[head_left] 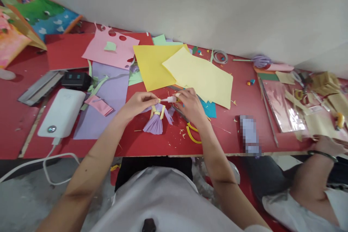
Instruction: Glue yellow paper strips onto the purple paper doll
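Note:
My left hand (141,102) is closed, its fingertips pinching the small yellow top of a paper figure in a dress (153,124). The figure has a pleated purple skirt, a yellow waistband and straps, and purple strips at its sides. In my right hand (191,104) is a small glue bottle (172,99) with a white nozzle, pointing left. The nozzle tip is at the yellow piece; whether they touch I cannot tell. Scissors with yellow handles (193,138) lie beneath my right wrist, partly hidden.
Yellow paper (152,67), cream paper (201,74) and purple paper (108,98) lie around my hands. A white power bank (62,112) with a cable and a black device (76,80) stand left. A phone (249,134) lies right, near another person's hand (327,147).

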### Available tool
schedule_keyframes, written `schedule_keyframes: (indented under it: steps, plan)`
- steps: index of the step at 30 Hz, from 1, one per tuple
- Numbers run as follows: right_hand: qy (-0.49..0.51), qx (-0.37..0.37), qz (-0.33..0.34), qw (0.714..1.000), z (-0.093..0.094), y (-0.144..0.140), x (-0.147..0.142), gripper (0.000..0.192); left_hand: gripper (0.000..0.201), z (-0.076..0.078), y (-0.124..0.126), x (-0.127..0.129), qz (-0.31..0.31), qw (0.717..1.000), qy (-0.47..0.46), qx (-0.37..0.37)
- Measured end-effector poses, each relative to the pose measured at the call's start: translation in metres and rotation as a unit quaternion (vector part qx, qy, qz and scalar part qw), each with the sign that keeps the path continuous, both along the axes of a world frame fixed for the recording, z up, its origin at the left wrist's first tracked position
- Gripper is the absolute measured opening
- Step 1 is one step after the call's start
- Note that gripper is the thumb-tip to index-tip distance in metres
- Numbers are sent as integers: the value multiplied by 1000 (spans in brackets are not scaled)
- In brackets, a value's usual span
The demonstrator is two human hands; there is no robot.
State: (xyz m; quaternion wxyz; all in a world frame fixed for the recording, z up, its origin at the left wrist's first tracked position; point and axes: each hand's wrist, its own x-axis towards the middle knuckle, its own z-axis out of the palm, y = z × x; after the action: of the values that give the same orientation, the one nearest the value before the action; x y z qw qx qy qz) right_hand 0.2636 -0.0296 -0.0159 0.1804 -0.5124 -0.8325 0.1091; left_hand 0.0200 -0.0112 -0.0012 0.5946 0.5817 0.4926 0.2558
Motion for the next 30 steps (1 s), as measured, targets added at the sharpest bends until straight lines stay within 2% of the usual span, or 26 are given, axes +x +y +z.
schedule_keyframes:
  steps: [3, 6, 7, 9, 11, 13, 15, 19, 21, 30]
  plan:
    - [64, 5, -19, 998, 2, 0, 2, 21, 27, -4, 1, 1, 14, 1000, -9, -8]
    - [224, -28, -93, 970, 6, -5, -2, 21, 28, -7, 1, 3, 30, 999, -22, -20]
    - [289, -59, -119, 948, 7, -7, -5, 23, 28, -7, 0, 4, 36, 999, -26, -25]
    - [412, -145, -165, 884, 8, -9, -15, 32, 27, -7, -1, 6, 48, 998, -31, -33]
    - [487, -206, -196, 825, 8, -10, -26, 36, 25, -7, -1, 7, 61, 997, -29, -36]
    - [525, -232, -205, 793, 7, -10, -34, 35, 23, -7, -1, 8, 72, 997, -25, -33]
    - [528, -233, -203, 791, 6, -11, -38, 35, 22, -7, 0, 8, 77, 996, -20, -28]
    - [503, -181, -210, 818, 6, -13, -37, 32, 21, -10, 1, 7, 74, 997, -13, -17]
    - [505, -149, -215, 822, 5, -15, -37, 31, 22, -11, 2, 7, 76, 997, -13, -17]
    - [452, -103, -222, 858, -2, -18, -46, 28, 21, -12, 2, 9, 71, 997, -14, -15]
